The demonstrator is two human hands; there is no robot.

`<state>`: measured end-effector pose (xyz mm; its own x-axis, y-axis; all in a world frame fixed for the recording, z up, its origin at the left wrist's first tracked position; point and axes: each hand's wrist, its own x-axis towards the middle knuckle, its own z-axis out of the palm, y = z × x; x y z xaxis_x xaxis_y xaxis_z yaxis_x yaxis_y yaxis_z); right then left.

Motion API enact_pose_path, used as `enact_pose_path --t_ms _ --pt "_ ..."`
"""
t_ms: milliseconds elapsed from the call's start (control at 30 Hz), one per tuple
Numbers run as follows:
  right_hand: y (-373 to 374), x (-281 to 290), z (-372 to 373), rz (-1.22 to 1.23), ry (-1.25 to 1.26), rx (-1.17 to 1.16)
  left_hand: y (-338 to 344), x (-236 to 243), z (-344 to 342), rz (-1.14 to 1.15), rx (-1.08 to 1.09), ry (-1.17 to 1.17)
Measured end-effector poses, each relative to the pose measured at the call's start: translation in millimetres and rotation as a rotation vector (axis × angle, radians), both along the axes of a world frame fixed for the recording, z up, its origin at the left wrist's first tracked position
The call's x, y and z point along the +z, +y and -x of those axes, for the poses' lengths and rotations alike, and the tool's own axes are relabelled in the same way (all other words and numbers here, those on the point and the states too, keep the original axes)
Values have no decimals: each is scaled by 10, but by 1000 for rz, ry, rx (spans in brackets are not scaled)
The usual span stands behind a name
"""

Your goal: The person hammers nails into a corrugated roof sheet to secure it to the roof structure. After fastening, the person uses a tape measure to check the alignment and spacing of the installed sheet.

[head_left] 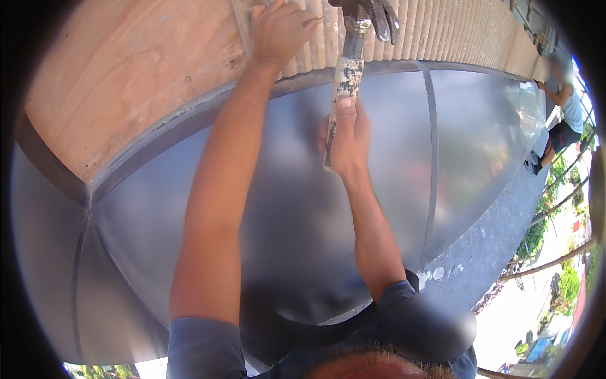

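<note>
My left hand point(281, 35) is raised against a ridged, pale wooden strip surface point(429, 31), fingers bent; whatever its thumb and fingertips hold is too small to make out. Just right of it, my right hand point(346, 136) grips the long, paint-flecked handle of a claw hammer point(351, 63). The metal head is at the top edge, in front of the ridged strips. A smooth plywood panel point(126, 69) lies to the left. Below the wood, a dark metal edge borders grey, glossy panels point(297, 208), with both forearms in front of them.
At the far right another person point(568, 107) in a pale sleeveless top and dark shorts perches on a grey ledge point(473, 246), hands at the wood. Thin poles point(546, 259), green foliage point(568, 284) and bright ground show beyond and below the ledge.
</note>
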<state>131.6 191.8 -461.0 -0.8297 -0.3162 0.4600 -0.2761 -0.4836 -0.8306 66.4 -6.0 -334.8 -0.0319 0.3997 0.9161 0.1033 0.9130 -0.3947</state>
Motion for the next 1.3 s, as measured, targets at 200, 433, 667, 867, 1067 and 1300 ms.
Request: enact_pose_path --t_ms 200,433,667,867,1067,1300 --pt "8 94 179 -194 -98 32 20 -16 -14 -7 -11 1" --pt "11 24 111 -147 -8 -40 29 -28 -20 -30 -7 -38" --pt "26 20 77 -80 43 -66 15 -20 -27 7 46 -28" --pt "68 76 118 -132 -22 -12 -2 -38 -29 -27 54 -15" --pt "-75 1 60 -52 -23 -32 -44 18 -52 7 42 -64" --pt "-103 -86 5 -57 -49 -41 -87 217 -426 102 146 -77"
